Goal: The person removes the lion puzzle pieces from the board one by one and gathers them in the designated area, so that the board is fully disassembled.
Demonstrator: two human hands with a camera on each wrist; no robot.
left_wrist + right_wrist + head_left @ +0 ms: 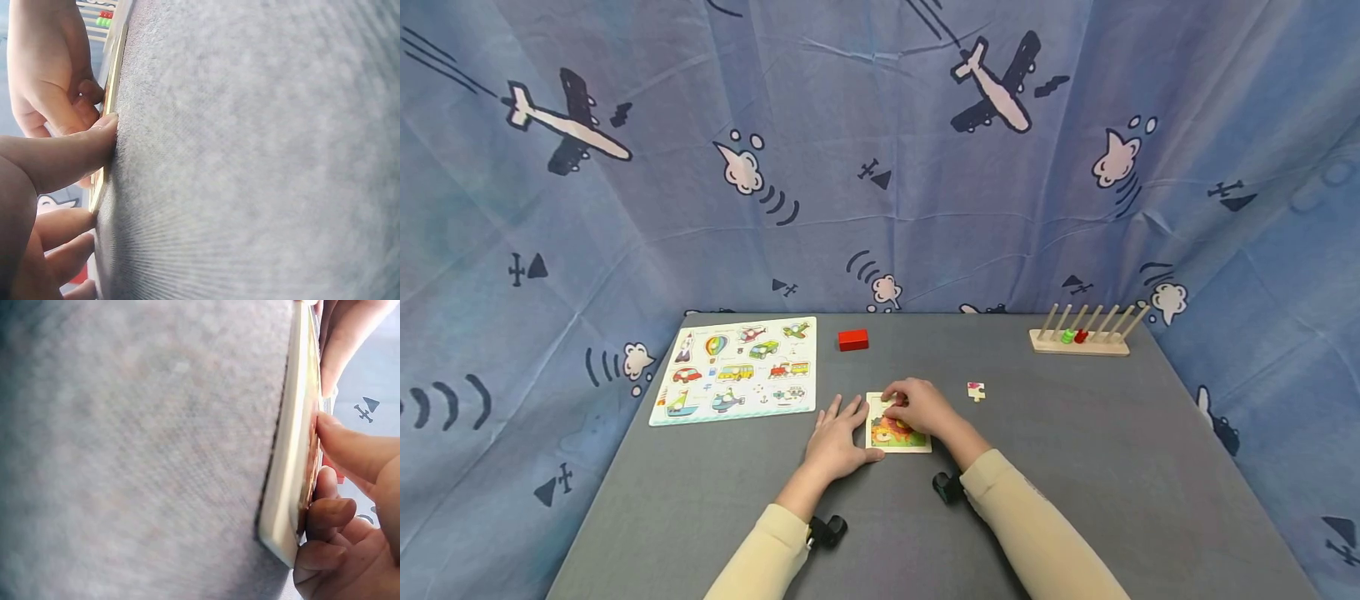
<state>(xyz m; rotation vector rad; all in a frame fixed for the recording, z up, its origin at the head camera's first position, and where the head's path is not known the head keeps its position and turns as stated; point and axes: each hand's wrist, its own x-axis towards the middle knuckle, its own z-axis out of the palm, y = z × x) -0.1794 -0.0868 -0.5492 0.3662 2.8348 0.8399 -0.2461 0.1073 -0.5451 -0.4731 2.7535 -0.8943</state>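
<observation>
the puzzle [889,435] lies flat on the gray table [1150,467], in front of the person, between the two hands. the left hand [835,446] is at its left side. its fingers are spread wide and quite straight, and the thumb tip touches the near edge, by the left corner. in the left wrist view the thumb and the first finger are well apart, with a bit of the puzzle's edge between them.

the right hand [922,408] is over the top right part of the puzzle and hides some of it. its fingers are bent and point left. in the right wrist view the thumb tip and the finger tips are down at the puzzle's top, with a small gap between them. i cannot tell if they pinch a bit of it.

the puzzle looks a little longer from side to side than from front to back, but the slant makes that hard to be sure of.

one loose piece [976,391] lies to the right of the puzzle, apart from it, and a bit farther off than the middle of the right hand. the right hand is much nearer to it than the left hand, which is across the puzzle. no finger touches that piece.
</observation>
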